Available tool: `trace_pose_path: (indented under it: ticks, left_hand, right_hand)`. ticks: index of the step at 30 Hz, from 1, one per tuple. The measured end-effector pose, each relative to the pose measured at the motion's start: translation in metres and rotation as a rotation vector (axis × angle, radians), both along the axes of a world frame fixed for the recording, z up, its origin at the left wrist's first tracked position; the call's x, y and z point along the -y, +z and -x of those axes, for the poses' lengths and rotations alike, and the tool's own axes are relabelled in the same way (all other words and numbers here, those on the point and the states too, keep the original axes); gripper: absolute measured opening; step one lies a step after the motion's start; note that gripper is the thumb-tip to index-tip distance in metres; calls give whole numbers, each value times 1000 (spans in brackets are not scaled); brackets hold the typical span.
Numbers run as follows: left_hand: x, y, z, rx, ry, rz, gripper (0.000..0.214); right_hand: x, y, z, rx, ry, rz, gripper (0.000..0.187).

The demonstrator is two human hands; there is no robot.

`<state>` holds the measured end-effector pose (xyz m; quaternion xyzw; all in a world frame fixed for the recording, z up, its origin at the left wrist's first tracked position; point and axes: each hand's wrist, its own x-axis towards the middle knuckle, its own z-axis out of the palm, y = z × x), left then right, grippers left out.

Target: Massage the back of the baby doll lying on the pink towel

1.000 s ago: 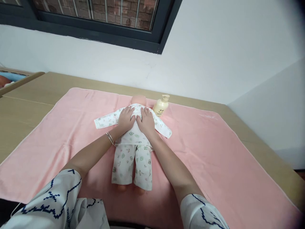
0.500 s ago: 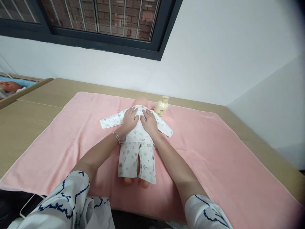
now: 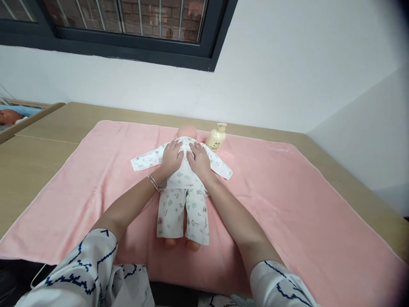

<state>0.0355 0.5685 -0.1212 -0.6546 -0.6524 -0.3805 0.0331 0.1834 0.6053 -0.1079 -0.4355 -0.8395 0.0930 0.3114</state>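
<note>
A baby doll (image 3: pixel 183 177) in white printed pyjamas lies on a pink blanket (image 3: pixel 275 213), its head away from me and its feet towards me. My left hand (image 3: pixel 172 157) rests flat on the left side of the doll's upper body, fingers stretched out. On the right side of the same upper body lies my right hand (image 3: pixel 199 160), also flat with its fingers extended. The two thumbs are close together near the middle. Both pyjama sleeves are spread out sideways, and the doll's feet show below the trouser legs.
A cream pump bottle (image 3: pixel 215 138) stands just right of the doll's head. The blanket covers a wooden tabletop (image 3: pixel 51 123) that meets a white wall with a dark-framed window (image 3: pixel 128 47). At far left, another doll (image 3: pixel 9 116) lies in a wooden-edged tray.
The view has shifted slightly, so the window and bottle sit a little higher in the picture. Both hands stay flat on the doll's upper body.
</note>
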Motion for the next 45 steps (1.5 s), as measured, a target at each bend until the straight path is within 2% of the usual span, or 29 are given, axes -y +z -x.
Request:
trace_pose_path:
  ticks: [7,11,14,19,23,32,37,41,45]
  left_hand:
    - [5,1,-3,-65,25,-49,39]
    - [9,1,-5,-102,47,-129,33]
    - [6,1,-4,-78,49,-135,32]
    - [-4,0,1,-62,-14,19,48]
    - [-6,-2,4,-64,-56,60,52]
    - [4,3,-1,-76,-24,-82,41]
    - [4,7,-4,-17,5,-77,41]
    - [2,6,-2,-23,12,-48,43]
    - [-3,0,0,-32,13,1,47]
  right_hand:
    - [14,6,1,95,-148,-75,42]
    - [15,11,0,74,-199,-59,38]
    - [9,15,-2,73,-135,-27,38]
    - [-9,14,-7,145,73,1,55]
    - [-15,10,-7,197,146,0,58]
    - [12,18,-1,212,-55,-65,43]
    - [20,31,2,232,-115,-35,33]
    - [19,35,5,253,-94,19,42]
    - [6,26,5,229,-45,45,54]
